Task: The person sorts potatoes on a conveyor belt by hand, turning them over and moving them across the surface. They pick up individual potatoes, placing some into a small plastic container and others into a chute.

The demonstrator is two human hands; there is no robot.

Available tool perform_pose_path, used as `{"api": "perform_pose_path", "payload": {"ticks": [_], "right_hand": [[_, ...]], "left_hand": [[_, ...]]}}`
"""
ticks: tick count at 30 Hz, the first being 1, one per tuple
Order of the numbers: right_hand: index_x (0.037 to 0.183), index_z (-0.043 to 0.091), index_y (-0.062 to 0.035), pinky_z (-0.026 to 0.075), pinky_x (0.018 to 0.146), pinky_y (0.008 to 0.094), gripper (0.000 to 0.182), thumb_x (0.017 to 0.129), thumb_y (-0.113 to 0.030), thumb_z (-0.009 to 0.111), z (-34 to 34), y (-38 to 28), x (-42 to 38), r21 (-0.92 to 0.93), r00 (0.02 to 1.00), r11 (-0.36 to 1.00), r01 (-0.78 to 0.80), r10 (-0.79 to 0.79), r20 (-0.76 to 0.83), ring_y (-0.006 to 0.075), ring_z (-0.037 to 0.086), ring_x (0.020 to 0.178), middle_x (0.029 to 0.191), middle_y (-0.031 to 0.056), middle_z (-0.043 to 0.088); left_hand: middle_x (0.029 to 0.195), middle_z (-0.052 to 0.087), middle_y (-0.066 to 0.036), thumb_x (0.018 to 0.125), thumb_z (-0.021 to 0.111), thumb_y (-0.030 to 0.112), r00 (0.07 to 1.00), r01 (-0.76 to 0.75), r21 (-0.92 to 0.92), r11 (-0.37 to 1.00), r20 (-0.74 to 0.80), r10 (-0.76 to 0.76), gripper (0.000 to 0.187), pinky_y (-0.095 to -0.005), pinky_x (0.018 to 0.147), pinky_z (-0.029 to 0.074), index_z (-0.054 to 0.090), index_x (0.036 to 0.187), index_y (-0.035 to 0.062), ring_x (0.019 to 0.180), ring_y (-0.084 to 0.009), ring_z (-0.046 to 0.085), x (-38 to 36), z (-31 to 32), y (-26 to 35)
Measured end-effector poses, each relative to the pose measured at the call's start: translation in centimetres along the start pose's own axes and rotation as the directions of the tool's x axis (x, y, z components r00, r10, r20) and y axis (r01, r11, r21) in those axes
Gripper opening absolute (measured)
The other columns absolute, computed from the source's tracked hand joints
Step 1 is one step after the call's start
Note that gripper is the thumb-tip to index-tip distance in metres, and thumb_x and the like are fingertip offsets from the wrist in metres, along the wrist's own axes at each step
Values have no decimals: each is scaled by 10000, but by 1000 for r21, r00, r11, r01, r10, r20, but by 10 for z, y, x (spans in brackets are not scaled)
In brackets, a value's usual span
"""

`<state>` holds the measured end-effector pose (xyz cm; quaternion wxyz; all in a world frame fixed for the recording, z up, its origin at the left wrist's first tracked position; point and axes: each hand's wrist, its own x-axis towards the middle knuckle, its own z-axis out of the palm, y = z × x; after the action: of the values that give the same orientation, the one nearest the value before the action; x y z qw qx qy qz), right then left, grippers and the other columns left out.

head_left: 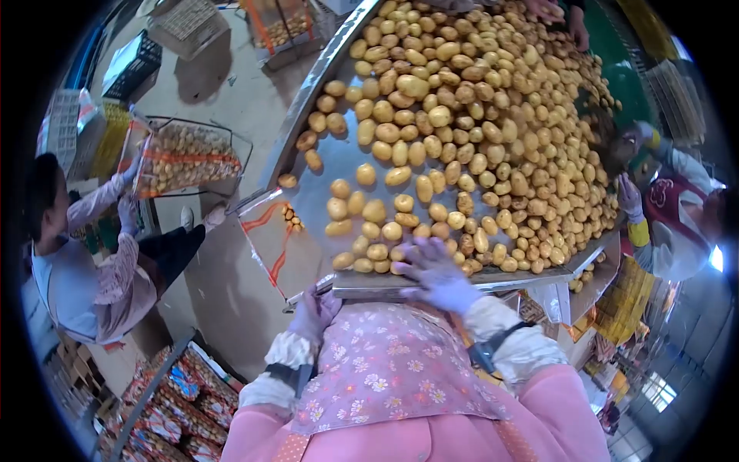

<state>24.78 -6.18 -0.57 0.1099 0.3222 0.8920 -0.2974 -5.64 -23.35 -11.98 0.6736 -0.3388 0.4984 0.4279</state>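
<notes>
A broad heap of potatoes [493, 131] lies on a metal table [331, 169] with a raised rim. My right hand [437, 275], in a pale purple glove, is spread over the near rim, its fingertips against potatoes at the front edge. At the table's near left corner, my left hand [314, 314], gloved the same way, has its fingers curled by the rim; what they hold, if anything, is hidden. Just beyond that corner hangs an open clear bag [285, 246] with orange stripes, a few small potatoes showing inside it.
At the left a person [100, 269] handles a filled bag [188, 158] on a wire frame. Another person [681, 208] reaches in at the right edge, and more hands show at the far end. Crates [185, 27] stand back left; packed bags [185, 400] lie lower left.
</notes>
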Motion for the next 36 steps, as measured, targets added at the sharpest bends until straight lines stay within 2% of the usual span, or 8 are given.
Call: {"api": "perform_pose_path", "payload": {"ticks": [3,6,8,10,13,20,26,36], "right_hand": [[1388,585,-209,274,1144,572,540,879,-365,680,-32,67,-47,-149,951,943,-299,280,-135,368,356,1415,1530,126,429],[1459,514,-177,223,1189,592,618,910,-441,618,-19,115,-29,-7,600,634,-773,728,-332,455,264,1472,1582,192,350],[1450,542,-219,174,1214,627,584,919,-450,613,1,111,16,212,268,411,-887,830,-490,480,207,1500,1608,176,324],[1390,609,-281,161,1207,668,526,900,-463,665,-19,47,43,21,531,567,-824,783,-325,472,233,1489,1601,117,353],[1361,643,-331,157,1193,691,532,860,-493,720,8,87,-16,116,958,982,-150,173,-230,464,243,1488,1588,81,401],[1602,257,-80,184,1203,657,871,963,-614,512,-58,145,90,178,360,499,-848,789,-498,605,223,1466,1584,434,185],[1484,484,-104,212,1198,623,651,939,-434,612,-10,58,3,109,854,913,-394,407,-323,451,308,1475,1603,207,347],[1415,562,-118,381,1100,562,563,897,-308,674,38,31,-79,291,564,752,-591,644,-517,402,456,1363,1466,188,506]], "left_hand": [[1220,684,-153,1082,434,311,999,4,235,972,-36,5,377,-439,980,575,597,1283,37,1110,-295,688,-46,68,27],[1250,583,-130,1073,501,233,647,-739,538,406,395,652,285,-429,975,534,598,1255,37,1160,-274,622,-67,178,2],[1314,586,-156,997,590,188,164,-796,285,-535,951,263,307,-481,1045,476,616,1271,52,1170,-340,615,-35,204,-6],[1349,613,-103,943,664,258,209,-693,-89,-715,925,-318,422,-503,1154,375,628,1339,118,1307,-357,525,-41,253,1],[1383,610,-86,897,696,273,237,-707,-173,-685,856,-460,437,-523,1153,360,658,1315,155,1335,-319,515,-12,226,58],[1165,690,-167,914,641,108,112,-614,151,-775,988,104,361,-498,948,496,675,1273,95,1068,-384,643,-7,352,98],[1286,646,-133,963,588,182,256,-407,159,-899,965,55,454,-463,883,548,556,1414,148,1051,-370,671,54,407,66],[1011,677,-127,939,589,146,576,-254,29,-967,808,-127,288,-441,702,558,650,1218,187,849,-320,713,8,328,28]]}}
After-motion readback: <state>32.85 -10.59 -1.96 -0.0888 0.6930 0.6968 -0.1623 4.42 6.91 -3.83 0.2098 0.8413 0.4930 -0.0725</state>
